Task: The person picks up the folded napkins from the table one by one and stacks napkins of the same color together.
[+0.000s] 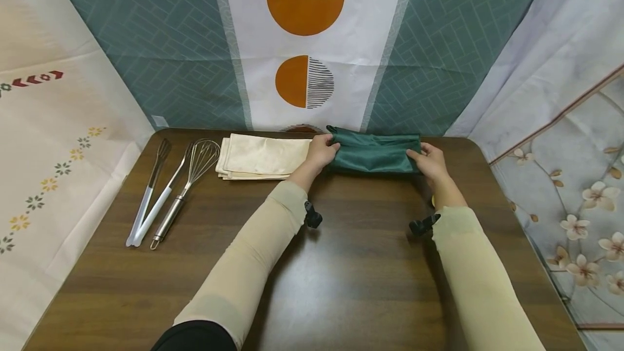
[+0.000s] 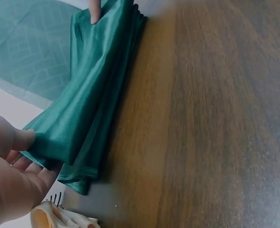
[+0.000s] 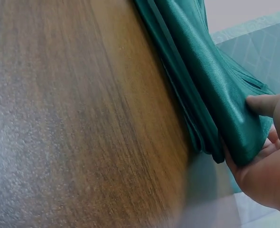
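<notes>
A shiny dark green cloth [image 1: 372, 153], folded in layers, lies at the back of the table. My left hand [image 1: 322, 151] pinches its left end between thumb and fingers; the left wrist view shows the thumb on top of the fold and the fingers under it. At the other end my right hand [image 1: 430, 162] grips the cloth the same way, thumb over the upper layer [image 3: 216, 90]. In both wrist views the upper fold bulges above the lower layers [image 2: 85, 175]. Just left of the left hand lies a stack of folded cream cloths [image 1: 265, 156], its right end partly hidden by that hand.
Two tongs-like arms with white handles [image 1: 151, 215] and a wire whisk [image 1: 187, 188] lie at the table's left. A small yellow thing [image 1: 433, 201] is mostly hidden behind the right wrist. A patterned curtain [image 1: 312, 42] hangs behind the brown table [image 1: 361, 264].
</notes>
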`<state>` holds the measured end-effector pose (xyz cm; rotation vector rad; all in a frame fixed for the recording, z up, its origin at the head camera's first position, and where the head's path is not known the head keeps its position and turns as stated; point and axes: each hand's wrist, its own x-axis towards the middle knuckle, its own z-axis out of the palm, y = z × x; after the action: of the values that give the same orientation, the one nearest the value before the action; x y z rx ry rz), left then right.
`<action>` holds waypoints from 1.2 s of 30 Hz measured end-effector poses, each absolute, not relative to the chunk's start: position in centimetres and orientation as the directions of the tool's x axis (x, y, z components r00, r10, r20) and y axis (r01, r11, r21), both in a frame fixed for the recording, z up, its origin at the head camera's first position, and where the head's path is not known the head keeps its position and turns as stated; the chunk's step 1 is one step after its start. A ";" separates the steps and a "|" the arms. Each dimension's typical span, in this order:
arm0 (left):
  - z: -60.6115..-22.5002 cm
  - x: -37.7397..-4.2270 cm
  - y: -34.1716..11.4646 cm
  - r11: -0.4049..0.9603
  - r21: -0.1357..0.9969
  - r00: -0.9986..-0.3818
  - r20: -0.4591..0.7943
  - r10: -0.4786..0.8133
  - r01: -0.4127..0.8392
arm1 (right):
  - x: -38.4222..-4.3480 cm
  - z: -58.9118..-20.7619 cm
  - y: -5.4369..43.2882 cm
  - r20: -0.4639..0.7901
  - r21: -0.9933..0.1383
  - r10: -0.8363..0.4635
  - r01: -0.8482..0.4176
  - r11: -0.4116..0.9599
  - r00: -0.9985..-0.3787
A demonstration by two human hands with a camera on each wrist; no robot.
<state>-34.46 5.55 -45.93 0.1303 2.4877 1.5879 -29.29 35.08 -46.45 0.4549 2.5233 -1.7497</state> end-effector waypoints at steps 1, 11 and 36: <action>-46.0 -34.5 5.6 0.432 0.902 -0.978 -0.113 0.174 -0.027 | -29.3 -46.5 35.0 -0.192 -0.906 0.216 0.258 0.336 -0.957; -46.0 -34.4 5.6 0.495 0.869 -0.979 -0.095 0.181 0.008 | -29.8 -47.2 34.3 -0.152 -0.904 0.229 0.229 0.360 -0.961; -45.2 -30.6 1.4 0.611 0.682 -0.892 0.142 0.429 0.402 | -25.5 -46.2 31.4 0.193 -0.708 0.087 -0.077 0.702 -0.977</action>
<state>-30.63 1.42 -45.17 0.7191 2.7878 1.1664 -25.45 31.40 -46.21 0.0093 3.0915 -1.3035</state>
